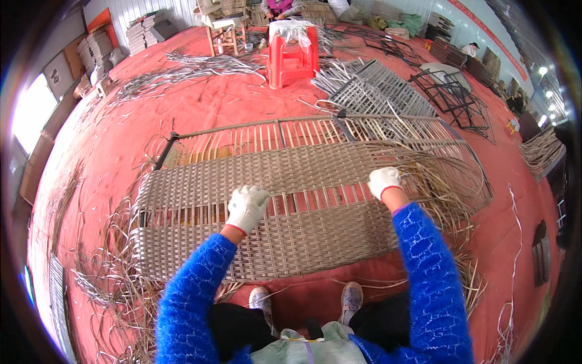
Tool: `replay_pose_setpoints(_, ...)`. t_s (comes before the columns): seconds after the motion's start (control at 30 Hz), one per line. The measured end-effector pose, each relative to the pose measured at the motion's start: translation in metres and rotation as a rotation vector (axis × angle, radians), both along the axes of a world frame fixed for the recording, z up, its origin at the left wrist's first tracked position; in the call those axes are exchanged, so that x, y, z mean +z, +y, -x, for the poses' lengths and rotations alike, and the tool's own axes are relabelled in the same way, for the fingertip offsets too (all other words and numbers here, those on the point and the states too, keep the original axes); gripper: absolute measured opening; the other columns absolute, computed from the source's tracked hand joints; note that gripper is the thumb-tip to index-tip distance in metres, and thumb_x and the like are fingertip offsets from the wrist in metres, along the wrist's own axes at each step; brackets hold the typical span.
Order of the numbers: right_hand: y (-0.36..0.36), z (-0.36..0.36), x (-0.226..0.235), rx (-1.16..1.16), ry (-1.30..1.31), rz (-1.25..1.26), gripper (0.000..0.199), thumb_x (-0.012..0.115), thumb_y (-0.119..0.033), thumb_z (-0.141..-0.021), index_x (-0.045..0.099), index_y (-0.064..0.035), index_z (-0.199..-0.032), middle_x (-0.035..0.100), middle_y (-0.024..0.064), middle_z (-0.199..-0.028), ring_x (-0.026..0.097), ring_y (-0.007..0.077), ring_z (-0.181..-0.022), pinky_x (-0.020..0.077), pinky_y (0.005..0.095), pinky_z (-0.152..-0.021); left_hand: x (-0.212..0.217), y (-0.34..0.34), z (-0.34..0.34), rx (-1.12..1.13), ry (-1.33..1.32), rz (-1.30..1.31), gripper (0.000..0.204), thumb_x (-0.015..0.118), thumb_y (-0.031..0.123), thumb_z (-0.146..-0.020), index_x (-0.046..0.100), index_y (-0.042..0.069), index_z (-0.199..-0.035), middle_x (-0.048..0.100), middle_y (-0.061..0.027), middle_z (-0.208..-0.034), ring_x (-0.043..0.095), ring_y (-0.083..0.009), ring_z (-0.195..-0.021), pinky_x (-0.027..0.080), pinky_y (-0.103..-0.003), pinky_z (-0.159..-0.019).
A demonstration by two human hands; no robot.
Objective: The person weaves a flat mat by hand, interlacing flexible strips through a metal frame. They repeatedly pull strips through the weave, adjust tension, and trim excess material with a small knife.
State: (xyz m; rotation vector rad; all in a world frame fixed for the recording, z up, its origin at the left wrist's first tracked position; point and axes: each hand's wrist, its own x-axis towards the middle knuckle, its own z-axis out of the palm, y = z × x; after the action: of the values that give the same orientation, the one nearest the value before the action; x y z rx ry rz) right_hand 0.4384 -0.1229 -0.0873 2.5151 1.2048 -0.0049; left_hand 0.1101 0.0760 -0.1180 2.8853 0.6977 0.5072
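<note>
A large woven panel of brown-grey flat wicker strips (327, 233) lies in front of me on a dark frame. Two tightly woven bands run across it, with a row of bare crosswise strips (291, 201) in the gap between them. My left hand (247, 206), in a white knit glove, is closed in a fist over this gap, left of the middle. Farther right, my gloved right hand (385, 181) is also closed, at the upper band's edge beside a mass of loose strip ends (433, 182). What either set of fingers holds is hidden.
Loose strips (115, 267) tangle on the red floor covering along the panel's left side. Beyond the panel stand a red plastic stool (293, 57) and a grey half-woven piece (382, 88). Dark metal frames (451, 97) lie at the far right. Another person (280, 7) sits at the back.
</note>
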Motion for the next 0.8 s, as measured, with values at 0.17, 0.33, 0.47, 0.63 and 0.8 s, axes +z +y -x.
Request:
replay_pose_setpoints(0.17,0.034,0.077,-0.018,0.489,0.344,-0.318,0.024,0.050,-0.033,-0.088,0.069,-0.0178,-0.091,0.068,0.0104,-0.093,0.065,0.0308,-0.088,0.0512,0.0438,-0.077,-0.001,0.012,0.019,0.074,0.245,-0.027,0.015,0.057,0.027,-0.087,0.068,0.019,-0.093,0.064,-0.0037,-0.092,0.057,-0.0256,-0.095,0.043,-0.043,-0.081)
replay_pose_setpoints(0.33,0.052,0.100,-0.028,0.432,0.204,-0.355,0.024,0.052,-0.033,-0.088,0.070,-0.0169,-0.087,0.068,0.0096,-0.088,0.065,0.0303,-0.085,0.0514,0.0436,-0.074,-0.005,0.008,0.021,0.058,0.283,-0.070,0.021,0.053,0.031,-0.091,0.068,0.021,-0.102,0.063,-0.0034,-0.097,0.056,-0.0257,-0.100,0.041,-0.043,-0.085)
replay_pose_setpoints(0.47,0.053,0.107,-0.021,0.386,0.146,-0.263,0.024,0.054,-0.032,-0.086,0.071,-0.0145,-0.086,0.069,0.0112,-0.087,0.067,0.0296,-0.083,0.0523,0.0440,-0.068,-0.005,0.009,0.034,0.028,0.179,-0.028,0.025,0.053,0.030,-0.091,0.066,0.020,-0.109,0.062,-0.0039,-0.102,0.055,-0.0270,-0.102,0.039,-0.045,-0.091)
replay_pose_setpoints(0.63,0.054,0.124,-0.015,0.533,0.051,-0.393,0.023,0.056,-0.029,-0.084,0.069,-0.0096,-0.079,0.068,0.0121,-0.078,0.067,0.0291,-0.077,0.0506,0.0436,-0.065,-0.003,0.023,0.072,0.254,0.017,-0.025,0.020,0.057,0.030,-0.085,0.070,0.014,-0.085,0.062,-0.0074,-0.094,0.056,-0.0305,-0.093,0.042,-0.046,-0.083)
replay_pose_setpoints(0.8,0.054,0.126,-0.026,0.498,0.110,-0.335,0.025,0.054,-0.031,-0.086,0.068,-0.0117,-0.078,0.067,0.0091,-0.083,0.064,0.0275,-0.084,0.0499,0.0432,-0.072,-0.002,0.036,0.116,0.504,0.102,0.036,0.021,0.057,0.034,-0.083,0.071,0.017,-0.083,0.062,-0.0093,-0.094,0.057,-0.0299,-0.093,0.044,-0.045,-0.081)
